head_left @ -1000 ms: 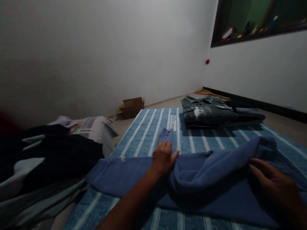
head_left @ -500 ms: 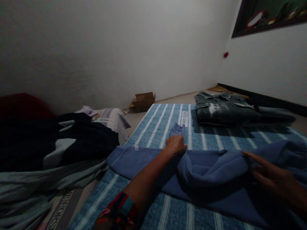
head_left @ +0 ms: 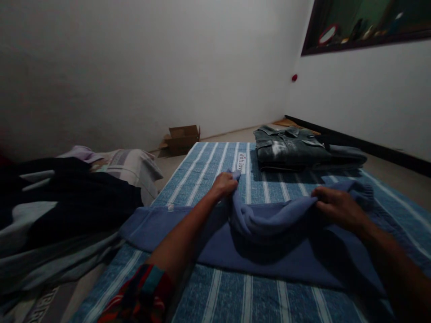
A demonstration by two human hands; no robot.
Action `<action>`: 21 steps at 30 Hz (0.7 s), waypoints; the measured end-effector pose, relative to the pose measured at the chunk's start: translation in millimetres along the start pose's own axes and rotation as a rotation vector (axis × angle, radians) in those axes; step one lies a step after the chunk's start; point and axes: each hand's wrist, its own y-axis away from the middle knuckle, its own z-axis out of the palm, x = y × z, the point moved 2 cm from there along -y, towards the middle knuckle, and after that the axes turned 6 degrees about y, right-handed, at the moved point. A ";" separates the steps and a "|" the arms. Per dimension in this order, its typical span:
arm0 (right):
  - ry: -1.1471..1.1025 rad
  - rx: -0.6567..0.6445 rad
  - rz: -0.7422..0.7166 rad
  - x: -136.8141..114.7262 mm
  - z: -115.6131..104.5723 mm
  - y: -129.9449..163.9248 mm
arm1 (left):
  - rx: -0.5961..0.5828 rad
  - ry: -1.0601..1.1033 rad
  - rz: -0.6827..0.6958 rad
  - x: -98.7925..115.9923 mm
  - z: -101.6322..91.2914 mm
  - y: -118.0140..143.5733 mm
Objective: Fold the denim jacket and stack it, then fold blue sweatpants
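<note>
A pair of blue trousers [head_left: 215,237] lies lengthwise across a blue-and-white striped cloth [head_left: 202,179]. One leg stretches flat to the left, with a small white mark near its upper edge. My left hand [head_left: 225,185] is closed around the end of the upper layer and holds it up near the "With love" print. Farther right, my right hand [head_left: 332,204] pinches the same layer. Between my hands the fabric sags in a loose curve above the flat lower layer. A gathered, ribbed part shows beyond my right hand.
Folded dark grey denim clothing [head_left: 289,150] sits on the cloth at the back right. Dark and grey clothes [head_left: 84,202] are heaped at the left. An open cardboard box [head_left: 182,140] stands by the wall [head_left: 168,67].
My right hand, earlier with its index finger extended over the trousers, now grips and lifts the upper layer. My left hand keeps its hold. The view has shifted to the right.
</note>
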 end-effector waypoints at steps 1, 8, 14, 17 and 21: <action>0.017 0.137 0.041 -1.3 -5.3 -4.8 | 0.035 0.041 0.006 6.7 -4.8 -4.1; 0.003 0.525 0.147 3.7 -9.3 -28.4 | 0.268 0.442 0.128 48.9 -37.2 -20.4; -0.128 0.473 0.171 24.0 11.2 -29.2 | 0.285 0.953 -0.054 27.3 -47.9 -17.4; -0.134 0.435 0.156 31.4 16.4 -29.6 | 0.315 1.001 -0.178 7.5 -49.8 -15.4; -0.157 0.396 0.138 36.4 18.8 -33.8 | 0.299 1.018 -0.259 -6.9 -50.3 -11.2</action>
